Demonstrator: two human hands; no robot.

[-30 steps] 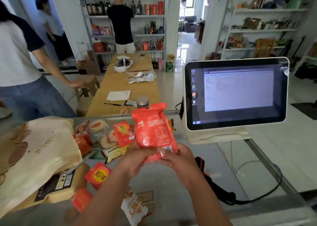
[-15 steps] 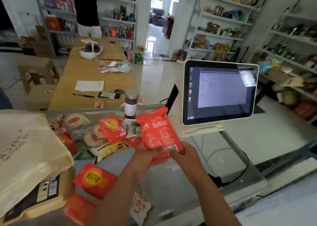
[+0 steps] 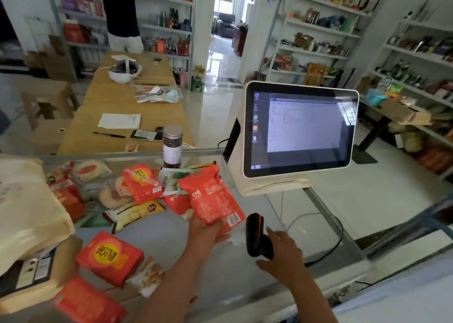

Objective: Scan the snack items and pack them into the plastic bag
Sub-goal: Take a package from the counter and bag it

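I am at the scanning step: my left grip point(image 3: 203, 229) pinches the red snack packet point(image 3: 210, 197) from below, just above the surface point(image 3: 220, 286), while my right grip point(image 3: 282, 254) curls round the scanner point(image 3: 256, 234), which I judge must next face the packet's barcode point(image 3: 234, 217).

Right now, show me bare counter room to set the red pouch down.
Bare glass lies between the scanner and the monitor base, and between the red box and the left hand. The snack pile is crowded.

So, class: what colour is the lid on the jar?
Silver lid, clearest in the head view.
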